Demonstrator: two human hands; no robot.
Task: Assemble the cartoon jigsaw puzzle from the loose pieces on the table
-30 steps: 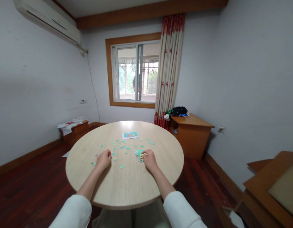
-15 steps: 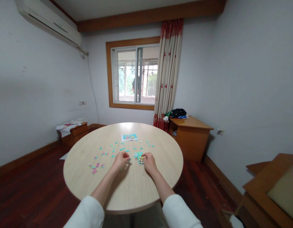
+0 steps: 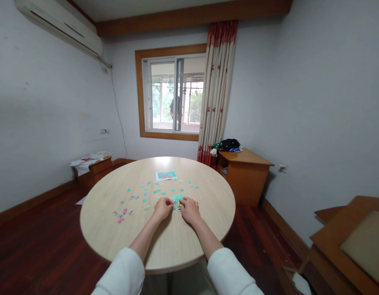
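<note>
On the round table, a small joined section of jigsaw puzzle [image 3: 177,197], turquoise with yellow and dark parts, lies between my hands. My left hand [image 3: 163,208] is closed in a pinch at the section's left edge, on a puzzle piece mostly hidden by the fingers. From the right, my right hand [image 3: 190,209] holds the section's right side with bent fingers that cover part of it. Loose turquoise puzzle pieces [image 3: 145,200] are scattered beyond and left of my left hand. Farther left lie several pink and mixed-colour pieces [image 3: 125,212].
A picture sheet [image 3: 166,175] lies toward the far side of the round table [image 3: 109,233]. Behind the table's right edge stands a wooden cabinet [image 3: 249,176] with dark cloth [image 3: 230,144] on top. A low drawer unit [image 3: 101,170] is at the back left.
My left hand has moved right with the piece, up to the joined section. My right hand has shifted slightly left over the section. The view has tilted slightly.
</note>
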